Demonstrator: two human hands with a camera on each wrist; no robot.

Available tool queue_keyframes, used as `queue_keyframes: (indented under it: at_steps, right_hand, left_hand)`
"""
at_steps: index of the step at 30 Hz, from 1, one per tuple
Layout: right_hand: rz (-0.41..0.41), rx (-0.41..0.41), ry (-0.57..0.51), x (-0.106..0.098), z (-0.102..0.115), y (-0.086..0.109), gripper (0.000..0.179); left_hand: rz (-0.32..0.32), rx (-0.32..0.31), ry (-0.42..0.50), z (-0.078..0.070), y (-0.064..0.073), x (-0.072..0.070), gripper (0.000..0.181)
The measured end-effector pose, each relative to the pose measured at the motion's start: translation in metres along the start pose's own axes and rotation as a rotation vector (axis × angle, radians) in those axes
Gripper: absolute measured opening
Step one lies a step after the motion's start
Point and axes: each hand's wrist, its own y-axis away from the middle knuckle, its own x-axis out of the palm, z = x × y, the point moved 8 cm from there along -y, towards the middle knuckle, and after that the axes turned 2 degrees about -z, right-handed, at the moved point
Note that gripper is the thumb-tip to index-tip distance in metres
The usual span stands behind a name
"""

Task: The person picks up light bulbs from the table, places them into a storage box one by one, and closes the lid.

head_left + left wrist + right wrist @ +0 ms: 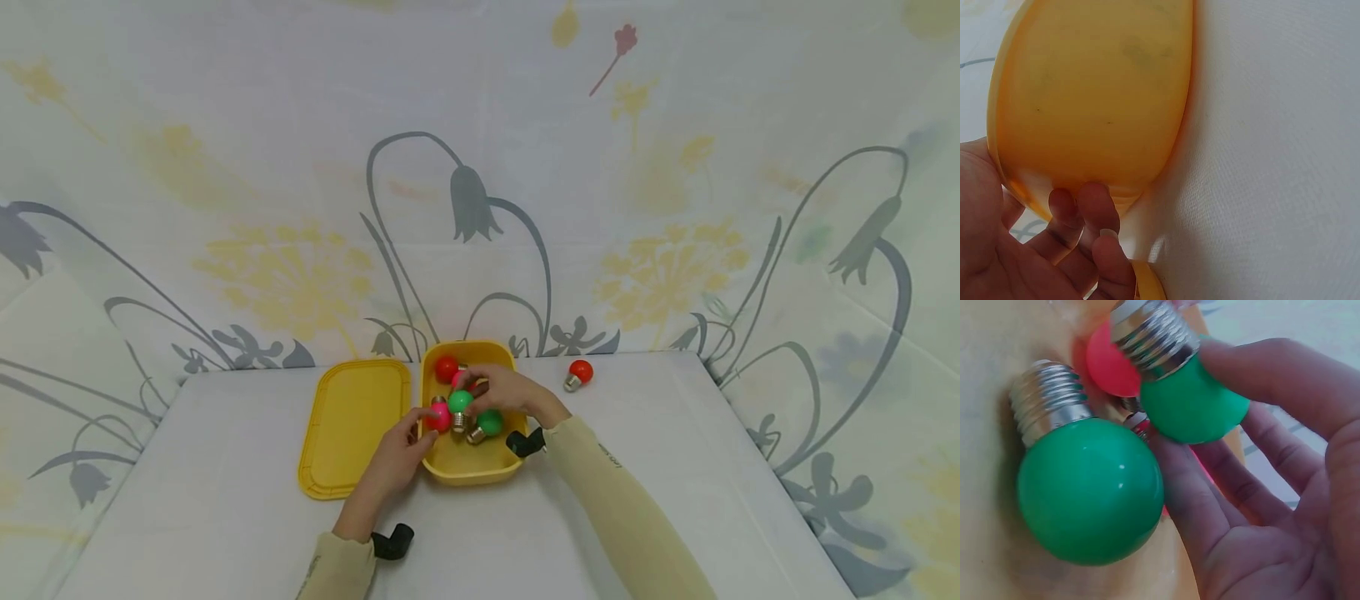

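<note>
My right hand (506, 390) reaches into a yellow plastic box (468, 477) and pinches a green light bulb (1194, 403) between thumb and fingers, its metal screw base pointing away from the palm. Close beside it, a second green bulb (1091, 490) lies on the box floor. My left hand (401, 450) comes over the box's left rim, thumb and index finger around a pink bulb (439, 418). Its other fingers (1100, 209) curl outside against the box wall. At the back of the box lies a red bulb (446, 369), with another pink bulb (457, 379) partly hidden by the right hand.
A yellow lid (360, 425) lies flat on the white table (225, 483), left of the box. One red bulb (581, 372) rests on the table at the back right. Behind the table rises a flower-patterned cloth (480, 275).
</note>
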Motion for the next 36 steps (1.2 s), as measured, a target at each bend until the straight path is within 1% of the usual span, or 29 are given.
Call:
queue_keyframes:
  at_steps: [4,8,13,18,25,31,36]
  right_hand:
    - [-0.008,0.008,-0.005,0.000,-0.001,0.000,0.028]
    - [0.002,-0.006,-0.015,0.001,-0.001,-0.001,0.029]
    - [0.043,-0.046,-0.014,0.004,0.000,-0.002,0.031]
    - [0.084,-0.065,-0.010,0.007,0.003,-0.001,0.032]
    - [0.095,-0.063,0.014,0.008,0.005,-0.001,0.033]
    - [0.106,-0.039,0.027,0.010,0.003,-0.002,0.035]
    - [0.115,-0.037,0.039,0.011,0.003,-0.002,0.035]
  left_hand:
    - [0.002,-0.006,0.005,0.000,0.000,0.000,0.035]
    - [0.002,-0.005,-0.002,0.000,0.000,0.000,0.034]
    - [0.000,0.002,-0.011,-0.001,0.000,0.000,0.034]
    - [0.002,-0.004,-0.010,-0.001,0.000,0.000,0.036]
    - [0.003,-0.011,-0.006,-0.001,0.001,0.000,0.037]
    - [0.004,-0.012,0.000,-0.001,0.001,0.000,0.037]
    - [0.002,-0.013,0.005,0.000,0.000,0.000,0.037]
